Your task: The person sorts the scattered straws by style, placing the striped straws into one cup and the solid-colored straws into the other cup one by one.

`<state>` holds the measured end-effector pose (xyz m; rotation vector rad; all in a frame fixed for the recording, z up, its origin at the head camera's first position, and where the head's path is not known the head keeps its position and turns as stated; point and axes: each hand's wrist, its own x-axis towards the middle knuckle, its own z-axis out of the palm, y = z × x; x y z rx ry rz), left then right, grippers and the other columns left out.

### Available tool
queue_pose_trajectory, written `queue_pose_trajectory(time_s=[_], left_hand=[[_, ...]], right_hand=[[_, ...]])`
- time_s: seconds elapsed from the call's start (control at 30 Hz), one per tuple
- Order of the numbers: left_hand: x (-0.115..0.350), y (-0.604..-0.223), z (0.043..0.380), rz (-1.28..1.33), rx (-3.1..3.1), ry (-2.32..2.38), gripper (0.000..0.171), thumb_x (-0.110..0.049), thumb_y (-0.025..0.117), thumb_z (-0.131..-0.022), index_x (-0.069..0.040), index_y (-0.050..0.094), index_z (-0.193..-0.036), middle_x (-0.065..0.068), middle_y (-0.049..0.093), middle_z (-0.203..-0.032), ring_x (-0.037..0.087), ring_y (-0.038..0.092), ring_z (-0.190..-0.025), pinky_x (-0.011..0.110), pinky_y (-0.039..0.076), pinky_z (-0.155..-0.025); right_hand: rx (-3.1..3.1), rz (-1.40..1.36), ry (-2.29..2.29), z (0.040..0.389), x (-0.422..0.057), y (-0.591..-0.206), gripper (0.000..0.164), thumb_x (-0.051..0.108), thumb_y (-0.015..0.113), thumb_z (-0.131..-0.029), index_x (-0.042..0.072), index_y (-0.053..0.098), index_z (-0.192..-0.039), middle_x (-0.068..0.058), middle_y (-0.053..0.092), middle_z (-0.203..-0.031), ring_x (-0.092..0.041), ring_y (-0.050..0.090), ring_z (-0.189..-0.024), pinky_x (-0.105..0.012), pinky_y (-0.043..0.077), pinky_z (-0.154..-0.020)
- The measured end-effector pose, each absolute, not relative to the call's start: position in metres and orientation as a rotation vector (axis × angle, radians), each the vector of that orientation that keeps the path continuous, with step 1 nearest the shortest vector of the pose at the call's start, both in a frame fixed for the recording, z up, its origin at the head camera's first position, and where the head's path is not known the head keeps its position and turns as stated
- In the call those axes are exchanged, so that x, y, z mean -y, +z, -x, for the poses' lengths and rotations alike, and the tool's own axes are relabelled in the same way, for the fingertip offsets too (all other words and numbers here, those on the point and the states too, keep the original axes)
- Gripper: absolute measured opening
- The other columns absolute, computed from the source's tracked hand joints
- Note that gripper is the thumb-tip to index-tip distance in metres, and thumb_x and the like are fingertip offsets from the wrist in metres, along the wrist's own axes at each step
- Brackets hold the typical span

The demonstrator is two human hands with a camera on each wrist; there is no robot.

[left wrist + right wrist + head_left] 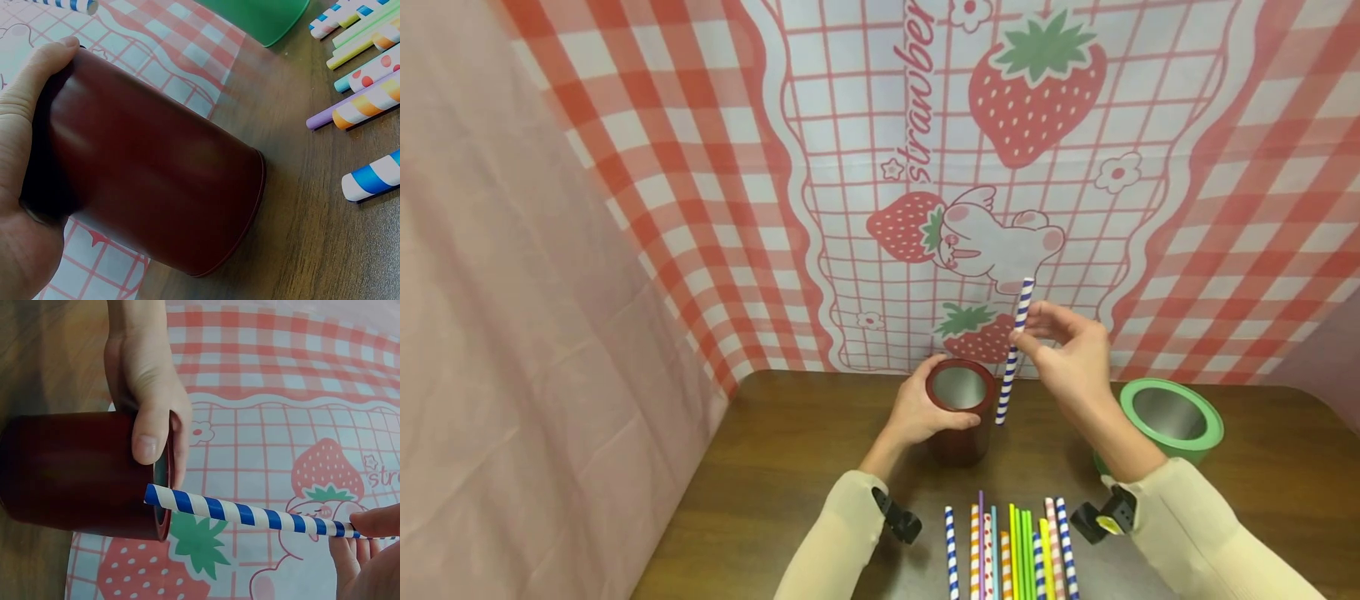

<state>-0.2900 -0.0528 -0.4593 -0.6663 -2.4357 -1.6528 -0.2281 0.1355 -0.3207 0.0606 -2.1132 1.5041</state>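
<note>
My left hand (921, 408) grips a dark red can (156, 162) near its rim, thumb on the near side and fingers round the far side. The can stands upright with its round mouth facing up. My right hand (1071, 354) pinches a blue-and-white striped paper straw (1015, 350) between thumb and fingers near its upper half. In the head view the straw hangs almost upright just right of the can. Its lower end overlaps the can's rim in the right wrist view (187, 503).
Several coloured and striped straws (1026, 550) lie side by side on the wooden table (760, 467) nearer me. A green can (1210, 429) stands at the right, partly behind my right forearm. A strawberry-print cloth (865, 292) hangs behind the table.
</note>
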Motion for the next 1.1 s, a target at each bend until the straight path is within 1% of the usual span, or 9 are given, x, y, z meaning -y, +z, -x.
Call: queue_pose_trajectory(time_s=[0.1,0.17,0.27,0.37,0.47,0.57,0.73,0.97,1.1], left_hand=[[0.053,-0.459,0.290,0.664,2.437,-1.653,0.094,-0.027,0.095,-0.054,-0.017,0.048,-0.135,-0.005,0.063,-0.115,0.012,0.060,-0.097,0.028,0.050,-0.080],[0.053,-0.459,0.290,0.665,2.438,-1.648,0.093,-0.027,0.095,-0.053,-0.018,0.049,-0.134,-0.006,0.063,-0.115,0.011,0.060,-0.097,0.028,0.050,-0.080],[0.052,-0.460,0.290,0.668,2.441,-1.631,0.092,-0.028,0.095,-0.053,-0.019,0.049,-0.133,-0.006,0.064,-0.114,0.011,0.060,-0.097,0.027,0.050,-0.080],[0.052,-0.460,0.290,0.669,2.440,-1.622,0.092,-0.028,0.095,-0.053,-0.019,0.050,-0.132,-0.006,0.064,-0.114,0.011,0.060,-0.097,0.027,0.050,-0.080],[0.053,-0.459,0.290,0.669,2.441,-1.626,0.093,-0.028,0.095,-0.053,-0.019,0.049,-0.133,-0.006,0.064,-0.114,0.011,0.060,-0.097,0.027,0.050,-0.080],[0.053,-0.459,0.290,0.666,2.444,-1.625,0.092,-0.029,0.095,-0.053,-0.020,0.049,-0.133,-0.006,0.063,-0.114,0.010,0.059,-0.097,0.027,0.049,-0.081],[0.054,-0.459,0.290,0.651,2.458,-1.619,0.092,-0.032,0.095,-0.053,-0.021,0.049,-0.133,-0.008,0.062,-0.115,0.010,0.059,-0.099,0.027,0.049,-0.083],[0.053,-0.460,0.291,0.656,2.452,-1.638,0.097,-0.028,0.094,-0.054,-0.014,0.047,-0.137,-0.005,0.063,-0.117,0.011,0.059,-0.098,0.027,0.050,-0.082],[0.053,-0.460,0.291,0.646,2.456,-1.638,0.097,-0.028,0.094,-0.054,-0.015,0.046,-0.138,-0.004,0.063,-0.118,0.012,0.060,-0.099,0.027,0.049,-0.083]], right_hand=[[2.070,-0.083,1.530,0.229,-0.133,-0.319,0.026,-0.001,0.076,-0.077,-0.005,0.068,-0.101,0.013,0.066,-0.077,0.003,0.061,-0.074,-0.013,0.046,-0.068],[2.038,-0.103,1.546,0.230,-0.132,-0.319,0.026,-0.003,0.076,-0.077,-0.006,0.068,-0.101,0.014,0.066,-0.076,0.002,0.061,-0.073,-0.013,0.046,-0.068],[1.987,-0.137,1.578,0.230,-0.130,-0.318,0.023,-0.005,0.075,-0.077,-0.006,0.068,-0.099,0.011,0.067,-0.077,0.000,0.061,-0.073,-0.015,0.048,-0.066],[1.964,-0.154,1.586,0.231,-0.127,-0.319,0.021,-0.005,0.074,-0.078,-0.006,0.068,-0.098,0.008,0.068,-0.078,-0.002,0.061,-0.074,-0.016,0.047,-0.067],[1.956,-0.161,1.584,0.232,-0.125,-0.318,0.021,-0.005,0.074,-0.078,-0.006,0.068,-0.098,0.011,0.067,-0.078,-0.003,0.062,-0.075,-0.016,0.046,-0.067],[1.948,-0.173,1.595,0.234,-0.124,-0.318,0.023,-0.006,0.074,-0.078,-0.007,0.067,-0.099,0.013,0.066,-0.077,-0.003,0.061,-0.075,-0.016,0.048,-0.065],[1.910,-0.207,1.640,0.239,-0.120,-0.319,0.023,-0.009,0.073,-0.076,-0.008,0.066,-0.098,0.014,0.066,-0.076,-0.004,0.062,-0.073,-0.016,0.050,-0.061],[1.898,-0.215,1.633,0.245,-0.114,-0.325,0.022,-0.009,0.074,-0.076,-0.007,0.068,-0.097,0.012,0.066,-0.075,-0.002,0.061,-0.072,-0.015,0.049,-0.062],[1.921,-0.208,1.635,0.249,-0.111,-0.329,0.022,-0.008,0.074,-0.076,-0.006,0.068,-0.097,0.008,0.066,-0.076,-0.002,0.060,-0.071,-0.015,0.050,-0.060]])
